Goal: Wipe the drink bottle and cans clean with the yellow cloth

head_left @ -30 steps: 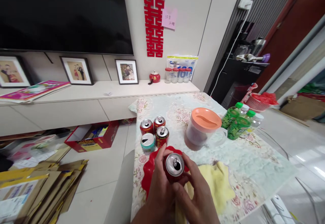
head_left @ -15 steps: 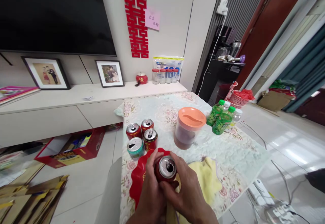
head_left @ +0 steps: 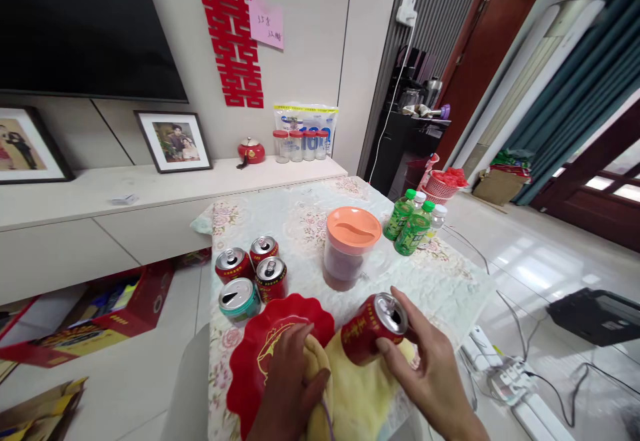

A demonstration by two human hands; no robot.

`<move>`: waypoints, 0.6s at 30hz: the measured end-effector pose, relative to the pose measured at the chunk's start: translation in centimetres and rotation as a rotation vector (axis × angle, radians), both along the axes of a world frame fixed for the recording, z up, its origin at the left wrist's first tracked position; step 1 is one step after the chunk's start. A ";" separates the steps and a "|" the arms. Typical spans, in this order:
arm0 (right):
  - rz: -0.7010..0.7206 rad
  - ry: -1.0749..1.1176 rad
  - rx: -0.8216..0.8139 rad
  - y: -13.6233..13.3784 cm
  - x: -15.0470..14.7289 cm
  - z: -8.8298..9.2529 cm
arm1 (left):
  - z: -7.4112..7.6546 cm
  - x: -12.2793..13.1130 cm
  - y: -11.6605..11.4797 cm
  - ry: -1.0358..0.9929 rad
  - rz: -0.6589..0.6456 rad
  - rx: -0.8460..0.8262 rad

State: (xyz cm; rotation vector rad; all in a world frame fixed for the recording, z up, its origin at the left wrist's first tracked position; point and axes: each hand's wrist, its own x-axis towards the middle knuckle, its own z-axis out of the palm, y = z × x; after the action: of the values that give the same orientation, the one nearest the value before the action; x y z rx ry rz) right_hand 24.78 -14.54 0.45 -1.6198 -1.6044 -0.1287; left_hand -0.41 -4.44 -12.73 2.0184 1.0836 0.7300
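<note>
A red drink can (head_left: pixel 363 334), its top opened, is held tilted in my right hand (head_left: pixel 430 361), thumb on the near side and fingers behind. My left hand (head_left: pixel 290 381) grips a fold of the yellow cloth (head_left: pixel 360 394), over the red scalloped plate (head_left: pixel 250 354). Part of the cloth lies below the can. At the left of the plate several opened cans stand together: red ones, such as the front red can (head_left: pixel 271 279), and a teal can (head_left: pixel 240 298).
On the table (head_left: pixel 300 194) stand a clear container with an orange lid (head_left: pixel 353 227) and several green-labelled bottles (head_left: pixel 413 234). Power strips (head_left: pixel 510 381) and cables lie on the floor at right. A red box (head_left: pixel 135 314) sits at left, and a cabinet (head_left: pixel 150 194) runs behind.
Both hands were around the can; now my right hand alone holds it, moved right and tilted. My left hand has let go of it and grips the cloth. The view has shifted right.
</note>
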 end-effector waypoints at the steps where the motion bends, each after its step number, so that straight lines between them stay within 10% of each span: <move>1: -0.032 0.050 -0.020 -0.4 1.0 -0.3 | 0.2 -0.2 0.1 0.044 -0.023 0.012; 18: -0.688 0.214 -0.235 3.8 22.7 -4.1 | 1.0 -0.3 0.1 0.163 -0.024 0.145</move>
State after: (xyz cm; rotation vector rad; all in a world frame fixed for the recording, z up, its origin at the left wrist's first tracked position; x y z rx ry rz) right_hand 47.50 -10.76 -3.69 -2.2327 -0.8742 -0.1192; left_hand -0.68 -4.32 -11.71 2.2426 1.1249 0.6567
